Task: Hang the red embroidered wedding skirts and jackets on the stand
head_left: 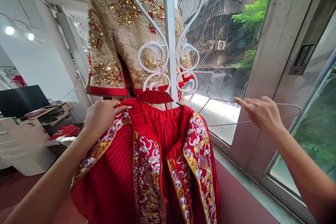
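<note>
A red pleated jacket (147,147) with gold and silver embroidered bands hangs in front of me, its neckline around a red hanger (154,96). My left hand (101,117) is closed on the jacket's left shoulder, thumb and fingers over the cloth. Out to the right, my right hand (262,112) grips a thin wire hanger (220,100) that has no garment on it; its index finger stretches along the wire. That hanger's hook points up, close to the jacket's right shoulder. The palm side of my right hand is hidden.
A white scrollwork metal stand (170,42) rises behind the jacket. Beyond it hangs a gold sequined garment (131,42) with red trim. Windows with a metal frame (270,59) line the right side. At left are a desk (23,143) and a dark monitor (23,99).
</note>
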Demonstrator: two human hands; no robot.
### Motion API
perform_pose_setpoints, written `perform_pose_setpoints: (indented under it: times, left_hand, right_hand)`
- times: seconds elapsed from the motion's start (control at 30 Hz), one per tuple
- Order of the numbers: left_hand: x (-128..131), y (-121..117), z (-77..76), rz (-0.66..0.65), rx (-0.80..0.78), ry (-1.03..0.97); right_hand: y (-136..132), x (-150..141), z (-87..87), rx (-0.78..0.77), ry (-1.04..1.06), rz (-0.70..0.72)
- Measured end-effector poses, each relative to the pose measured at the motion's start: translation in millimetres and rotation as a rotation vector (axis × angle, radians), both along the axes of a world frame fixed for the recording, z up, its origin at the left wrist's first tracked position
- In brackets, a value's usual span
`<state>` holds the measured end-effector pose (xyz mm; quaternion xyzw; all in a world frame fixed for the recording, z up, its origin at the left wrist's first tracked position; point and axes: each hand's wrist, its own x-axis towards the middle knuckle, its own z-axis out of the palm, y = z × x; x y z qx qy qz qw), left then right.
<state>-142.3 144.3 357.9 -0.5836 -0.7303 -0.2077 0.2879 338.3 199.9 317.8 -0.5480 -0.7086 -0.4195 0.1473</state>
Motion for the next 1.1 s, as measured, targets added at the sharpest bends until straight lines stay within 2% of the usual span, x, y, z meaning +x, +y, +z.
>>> perform_pose_setpoints:
  times: [0.13, 0.27, 0.4, 0.47, 0.57, 0.63, 0.67, 0.73, 0.8, 0.83, 0.9, 0.97, 1.0, 1.03, 1.1]
  left_hand:
    - [5, -7, -19.2, 0.082, -0.054, 0.033]
    - [5, -5, -22.4, 0.007, -0.083, 0.018]
    - [0, -1, -24.8, -0.044, -0.081, -0.031]
    - [5, -9, -27.5, -0.069, -0.01, 0.014]
    - [34, -35, -37.9, 0.006, 0.258, 0.091]
    - [66, -53, -53.9, 0.096, 0.395, 0.041]
    - [83, -58, -65.2, 0.094, 0.42, -0.009]
    - [117, -55, -92.5, 0.031, 0.417, -0.132]
    - [141, -37, -120.9, 0.015, 0.424, -0.267]
    - [148, -24, -133.2, 0.043, 0.45, -0.328]
    - [150, 2, -151.3, 0.11, 0.513, -0.432]
    - [139, 19, -159.1, 0.135, 0.568, -0.496]
    - [131, 20, -159.5, 0.124, 0.581, -0.511]
    - [121, 18, -158.2, 0.106, 0.578, -0.517]
    - [100, 0, -151.6, 0.086, 0.496, -0.507]
  right_hand:
    - [-1, 4, -2.4, 0.013, -0.012, -0.022]
    - [-1, 1, 3.0, 0.039, -0.016, -0.029]
    - [7, -14, 5.0, -0.02, -0.094, 0.003]
    - [15, -18, -0.2, -0.057, -0.127, 0.031]
    - [23, -16, -17.3, -0.104, -0.089, 0.073]
    - [22, -20, -32.9, -0.063, 0.005, 0.093]
    - [18, -27, -41.3, -0.005, 0.09, 0.101]
    - [3, -58, -57.8, 0.155, 0.341, 0.121]
    - [-18, -109, -72.9, 0.255, 0.628, 0.166]
    - [-28, -140, -79.3, 0.255, 0.746, 0.209]
    - [-41, -201, -89.6, 0.102, 0.897, 0.271]
    - [-41, -246, -96.8, -0.07, 1.02, 0.267]
    - [-36, -258, -99.9, -0.105, 1.061, 0.25]
    - [-29, -263, -102.9, -0.104, 1.093, 0.228]
    - [-15, -255, -108.2, -0.032, 1.123, 0.196]
